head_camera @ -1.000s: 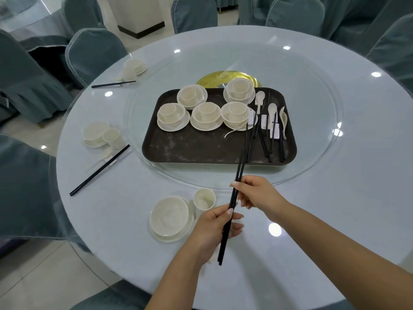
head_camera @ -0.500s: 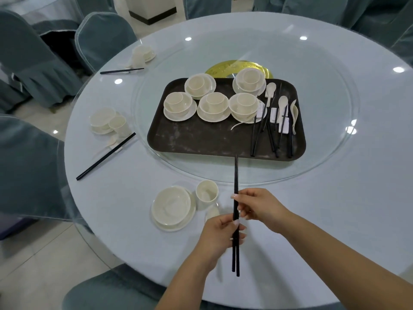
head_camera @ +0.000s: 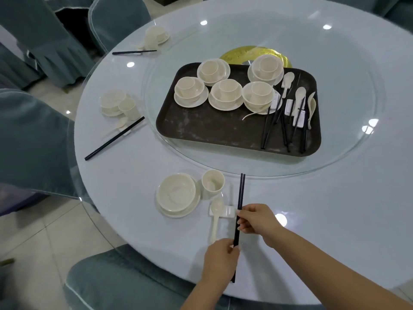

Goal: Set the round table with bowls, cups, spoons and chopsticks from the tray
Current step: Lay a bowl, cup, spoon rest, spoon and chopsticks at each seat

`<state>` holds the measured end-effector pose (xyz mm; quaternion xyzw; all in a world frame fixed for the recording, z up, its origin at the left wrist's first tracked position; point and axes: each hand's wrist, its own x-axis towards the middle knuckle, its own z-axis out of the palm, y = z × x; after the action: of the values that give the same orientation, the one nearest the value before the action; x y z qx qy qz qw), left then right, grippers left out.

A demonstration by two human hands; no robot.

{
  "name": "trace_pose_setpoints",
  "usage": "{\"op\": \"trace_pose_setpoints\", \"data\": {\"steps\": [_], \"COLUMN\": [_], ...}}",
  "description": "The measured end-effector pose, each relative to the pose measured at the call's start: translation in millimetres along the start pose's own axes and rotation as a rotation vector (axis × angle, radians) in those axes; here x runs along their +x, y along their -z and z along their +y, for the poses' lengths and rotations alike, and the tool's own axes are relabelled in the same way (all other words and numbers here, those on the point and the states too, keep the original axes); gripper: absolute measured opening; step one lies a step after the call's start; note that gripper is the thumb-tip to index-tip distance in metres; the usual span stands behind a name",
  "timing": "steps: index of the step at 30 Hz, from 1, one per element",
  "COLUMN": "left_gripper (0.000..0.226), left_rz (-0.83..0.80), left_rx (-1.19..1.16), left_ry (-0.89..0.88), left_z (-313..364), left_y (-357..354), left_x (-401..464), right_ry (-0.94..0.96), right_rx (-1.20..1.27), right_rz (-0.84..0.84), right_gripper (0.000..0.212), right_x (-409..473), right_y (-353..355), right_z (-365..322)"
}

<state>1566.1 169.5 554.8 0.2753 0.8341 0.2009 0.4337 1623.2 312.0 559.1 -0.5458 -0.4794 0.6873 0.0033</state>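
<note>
A pair of black chopsticks (head_camera: 239,204) is held by both hands just above the white round table (head_camera: 335,198): the right hand (head_camera: 257,219) pinches it near its middle with curled fingertips, and the left hand (head_camera: 220,258) grips its near part, the near tip showing just below that hand. The far tips point away from the hands toward the glass turntable (head_camera: 348,90). Just left of the right hand a white spoon (head_camera: 216,217) is laid with its bowl on a small white rest (head_camera: 225,212), and the chopsticks cross over the rest's right end; whether they touch it cannot be told. Beyond the spoon an empty cup (head_camera: 213,183) stands, with a bowl on a plate (head_camera: 177,194) to its left; nothing is seen in the bowl. Farther beyond the hands, on the turntable, a dark tray (head_camera: 212,128) carries five stacked sets of plate, bowl and cup (head_camera: 225,93), each cup seated inside its bowl, and, at its right side, several spoons, white rests and loose black chopsticks (head_camera: 283,121) lying crossed, so their count is hard to make out. Two laid places (head_camera: 118,106) are seen far to the left of the hands, the farther one blurred. A gold disc (head_camera: 241,54) behind the tray is mostly hidden. The surrounding blue-grey chairs (head_camera: 33,135) are cut off by the frame edges.
</note>
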Motion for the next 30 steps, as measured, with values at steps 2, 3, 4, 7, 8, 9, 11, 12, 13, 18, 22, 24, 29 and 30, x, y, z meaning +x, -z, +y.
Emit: {"op": "trace_pose_setpoints", "data": {"steps": [2,3,4,7,8,9,11,12,13,18,22,24,29,30], "left_gripper": [0.020,0.019,0.020,0.025,0.024,0.022,0.018,0.020,0.021,0.023,0.025,0.025,0.026,0.026], "left_rz": [0.029,0.037,0.046,0.048,0.033,0.012,-0.030,-0.044,-0.048,-0.059,-0.056,-0.052,-0.054,-0.057], "left_rx": [0.108,0.166,0.219,0.372,0.430,0.488,0.576,0.596,0.606,0.626,0.645,0.653,0.675,0.678], "left_ry": [-0.011,-0.019,-0.025,-0.010,-0.011,-0.023,-0.051,-0.052,-0.046,-0.029,-0.027,-0.033,-0.045,-0.046], "left_z": [0.9,1.6,2.2,3.8,4.7,5.6,7.2,7.2,7.2,7.8,8.3,8.4,7.3,7.2], "left_y": [0.2,0.7,1.3,1.3,0.7,-0.4,-2.4,-3.4,-4.3,-5.6,-5.2,-5.1,-6.1,-6.4], "left_x": [0.7,1.2,2.1,6.0,6.9,7.6,7.7,8.7,9.8,12.9,14.6,15.2,15.6,15.6], "right_ry": [-0.005,-0.005,-0.004,-0.001,0.001,0.001,-0.002,-0.004,-0.004,0.007,0.039,0.049,0.058,0.055], "right_rx": [-0.002,-0.005,-0.010,-0.021,-0.025,-0.030,-0.037,-0.043,-0.056,-0.201,-0.314,-0.358,-0.402,-0.407], "right_rz": [0.018,0.022,0.022,0.028,0.034,0.041,0.052,0.055,0.054,0.049,0.070,0.070,0.075,0.076], "right_gripper": [0.016,0.016,0.017,0.017,0.017,0.017,0.017,0.017,0.018,0.012,0.013,0.012,0.016,0.016], "right_x": [2.8,4.1,5.0,7.5,8.6,9.7,12.3,14.0,15.4,21.1,23.0,23.0,24.0,24.2], "right_y": [-6.1,-8.7,-11.3,-16.8,-17.9,-18.6,-19.2,-19.6,-19.9,-20.9,-21.9,-22.6,-24.4,-24.6], "right_z": [1.7,2.3,2.6,2.8,2.8,2.7,2.3,2.1,2.1,1.5,-0.1,-1.6,-3.2,-3.0]}}
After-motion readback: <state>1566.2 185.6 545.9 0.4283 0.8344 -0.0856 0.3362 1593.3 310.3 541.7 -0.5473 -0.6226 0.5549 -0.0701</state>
